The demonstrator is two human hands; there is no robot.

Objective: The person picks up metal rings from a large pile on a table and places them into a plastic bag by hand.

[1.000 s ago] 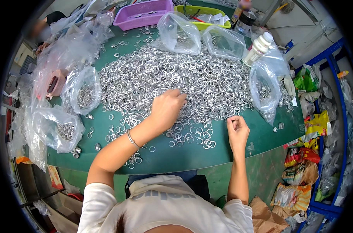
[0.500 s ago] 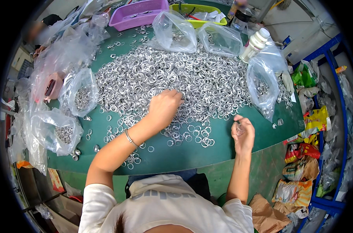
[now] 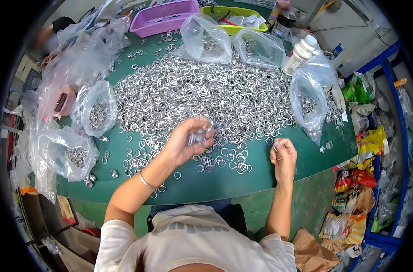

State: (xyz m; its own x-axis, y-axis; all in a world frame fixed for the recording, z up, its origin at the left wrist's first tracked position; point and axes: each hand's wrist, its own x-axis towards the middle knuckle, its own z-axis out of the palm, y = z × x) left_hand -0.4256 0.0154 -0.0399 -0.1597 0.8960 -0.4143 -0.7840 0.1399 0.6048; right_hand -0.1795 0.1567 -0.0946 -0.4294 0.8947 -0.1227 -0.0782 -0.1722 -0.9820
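Ring pile (image 3: 170, 90) lying far of both hands, long axis running left-right. Left hand (image 3: 184, 141) nearer, cupping loose rings (image 3: 196, 138) by near edge; right hand (image 3: 284, 159) hovering apart, seemingly pinching single ring (image 3: 277, 145).

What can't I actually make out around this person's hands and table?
In the head view:
Exact count of metal rings in the left hand: they overlap and blur.
Inside of the right hand: it is curled, hiding the palm.
Lower layers of the ring pile: rings on top cover them.
Far end of the green table: the upper picture edge cuts it off.
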